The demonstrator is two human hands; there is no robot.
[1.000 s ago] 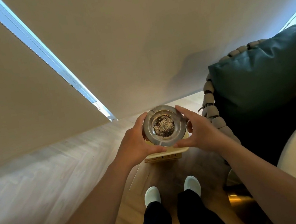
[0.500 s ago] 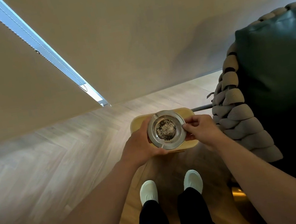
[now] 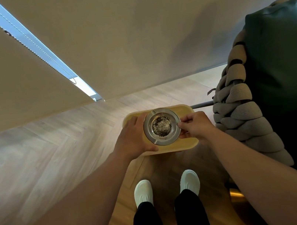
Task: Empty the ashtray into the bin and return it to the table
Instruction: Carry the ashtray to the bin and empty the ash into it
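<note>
Shoes: two white shoes (image 3: 166,187) on warm wood floor (image 3: 40,158), just short of the bin, a narrow strip of floor between them and its near edge.
Ashtray: round, shiny metal ashtray (image 3: 162,127), wide flat rim, shallow well holding dark and pale grainy ash; held level over the bin, inside its outline.
Left hand: left hand (image 3: 133,139) cups the ashtray's left rim, fingers curled under, thumb along the near edge.
Right hand: right hand (image 3: 194,125) pinches the right rim, fingers (image 3: 183,124) bunched together on it.
Bin: pale yellow bin (image 3: 190,142), rounded rectangular top, smooth matte surface; whether open or lidded cannot be told.
Right of the bin: thick knotted beige rope chair (image 3: 240,109) with a dark green cushion (image 3: 280,56), close by.
Left of the bin: open herringbone floor.
Beyond the bin: floor runs clear to beige blinds (image 3: 113,40) with a bright gap.
</note>
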